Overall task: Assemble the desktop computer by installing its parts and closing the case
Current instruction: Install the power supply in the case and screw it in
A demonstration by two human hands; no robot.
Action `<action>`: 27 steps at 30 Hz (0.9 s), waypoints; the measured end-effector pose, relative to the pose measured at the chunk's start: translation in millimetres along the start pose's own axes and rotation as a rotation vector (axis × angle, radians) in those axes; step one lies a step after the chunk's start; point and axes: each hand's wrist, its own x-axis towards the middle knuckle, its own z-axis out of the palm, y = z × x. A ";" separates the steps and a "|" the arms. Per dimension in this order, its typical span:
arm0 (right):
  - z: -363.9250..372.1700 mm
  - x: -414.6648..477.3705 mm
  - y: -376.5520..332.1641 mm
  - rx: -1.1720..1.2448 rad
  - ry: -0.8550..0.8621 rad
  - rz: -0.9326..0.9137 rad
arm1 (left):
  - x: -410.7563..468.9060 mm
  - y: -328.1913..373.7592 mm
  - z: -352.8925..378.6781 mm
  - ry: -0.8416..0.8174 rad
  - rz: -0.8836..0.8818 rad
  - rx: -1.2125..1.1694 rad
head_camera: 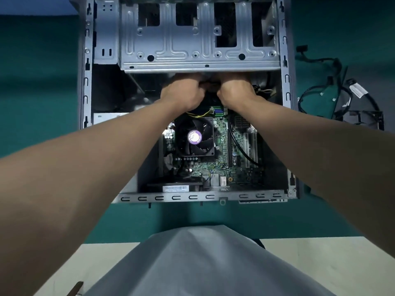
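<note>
I have the open computer case (84,82) lying flat in the middle of the frame on the green table (38,92), its open side facing up at me. Both my arms run in from the lower corners and meet in the upper centre, just below the near edge of the grey metal drive cage (192,45). My left hand (181,92) and right hand (235,88) sit close side by side there, knuckles up and fingers curled downward. The fingertips are tucked under the cage edge, and a dark shape shows between the two hands. I cannot tell what it is, nor whether either hand really has hold of it.

Below my hands the motherboard (213,167) lies inside the case, with the black CPU fan (195,136) and its purple label near the centre. At the right edge of the frame, outside the case, a tangle of black cables (320,86) rests on the table.
</note>
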 end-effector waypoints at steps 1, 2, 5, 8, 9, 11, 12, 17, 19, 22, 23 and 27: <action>0.6 -0.1 0.4 0.017 0.013 0.002 | -0.5 1.3 1.6 0.011 -0.016 -0.003; 1.2 -0.2 0.9 0.030 0.027 -0.001 | -1.1 2.2 3.2 0.026 -0.031 -0.005; 1.3 -0.9 1.6 0.040 0.063 -0.015 | -5.0 4.5 7.0 0.077 -0.052 0.014; -0.9 -0.9 1.9 0.013 0.045 -0.016 | -7.3 7.4 9.8 0.104 -0.057 0.026; -1.6 -0.5 1.7 -0.003 0.028 -0.024 | -7.8 7.6 10.1 0.108 -0.059 0.026; -3.2 0.8 1.0 -0.021 0.005 -0.053 | -8.7 6.6 9.9 0.108 -0.050 0.030; -4.3 1.5 0.7 -0.029 -0.009 -0.062 | -8.7 5.7 9.7 0.108 -0.043 0.036; -8.0 3.2 1.9 -0.064 -0.040 -0.075 | -3.5 5.6 8.9 0.097 -0.052 0.041; -5.5 1.5 2.1 -0.061 -0.025 -0.069 | -2.1 6.2 9.1 0.077 -0.060 0.066; -1.9 -3.0 -0.7 -0.008 0.027 -0.018 | -0.3 8.7 8.6 0.067 -0.021 0.099; -2.7 -6.2 -2.3 0.015 0.031 0.001 | 1.0 10.3 7.7 0.058 0.001 0.111; -18.6 -38.8 -1.3 -0.068 0.013 -0.057 | 6.0 15.6 4.9 -0.001 0.021 0.142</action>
